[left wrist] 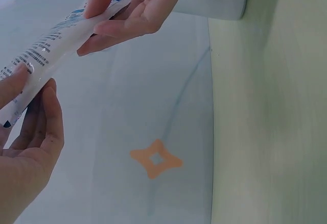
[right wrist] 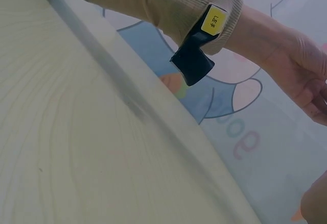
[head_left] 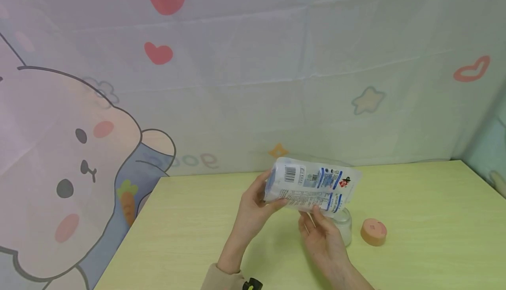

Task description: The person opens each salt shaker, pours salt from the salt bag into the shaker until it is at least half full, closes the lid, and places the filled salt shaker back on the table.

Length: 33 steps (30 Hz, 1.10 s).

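A white plastic pouch with blue print, a barcode and a small red logo is held tilted above the table. My left hand grips its left end, thumb on the printed face and fingers behind. At the pouch's lower edge, my right hand pinches it between thumb and fingers. The left wrist view shows the pouch edge-on, with the left hand and right hand along it. Behind the right hand stands a clear jar with whitish contents, its upper part partly hidden by the pouch.
A round orange lid with a pinkish top lies right of the jar on the pale yellow wooden table. A cloth backdrop printed with hearts and a cartoon animal hangs behind the table. A black strap device sits on the left sleeve.
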Each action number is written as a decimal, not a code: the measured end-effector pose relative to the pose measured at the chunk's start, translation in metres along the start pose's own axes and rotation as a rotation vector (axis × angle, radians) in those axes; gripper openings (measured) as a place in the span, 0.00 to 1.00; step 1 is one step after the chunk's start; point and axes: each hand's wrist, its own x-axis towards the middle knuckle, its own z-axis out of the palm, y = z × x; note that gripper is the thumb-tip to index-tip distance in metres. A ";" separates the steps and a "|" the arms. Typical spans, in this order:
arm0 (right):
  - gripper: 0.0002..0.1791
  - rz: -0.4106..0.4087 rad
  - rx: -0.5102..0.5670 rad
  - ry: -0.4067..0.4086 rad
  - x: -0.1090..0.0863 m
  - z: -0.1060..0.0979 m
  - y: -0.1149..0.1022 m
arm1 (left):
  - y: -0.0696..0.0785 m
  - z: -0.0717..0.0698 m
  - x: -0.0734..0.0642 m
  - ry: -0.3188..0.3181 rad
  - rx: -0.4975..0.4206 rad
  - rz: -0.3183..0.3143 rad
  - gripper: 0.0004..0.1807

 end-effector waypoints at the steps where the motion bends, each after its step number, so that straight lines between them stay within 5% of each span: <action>1: 0.13 0.000 -0.004 -0.006 0.000 0.000 0.000 | 0.000 0.000 0.000 -0.002 -0.001 0.003 0.36; 14: 0.13 0.002 -0.043 -0.044 0.000 -0.002 0.001 | -0.001 0.001 0.001 0.007 -0.010 0.017 0.36; 24: 0.10 0.009 -0.011 0.047 -0.001 0.001 -0.002 | 0.000 0.000 0.001 -0.021 0.002 -0.002 0.36; 33: 0.10 0.006 -0.012 0.045 0.000 0.000 -0.002 | 0.000 -0.002 0.001 -0.033 0.041 0.009 0.37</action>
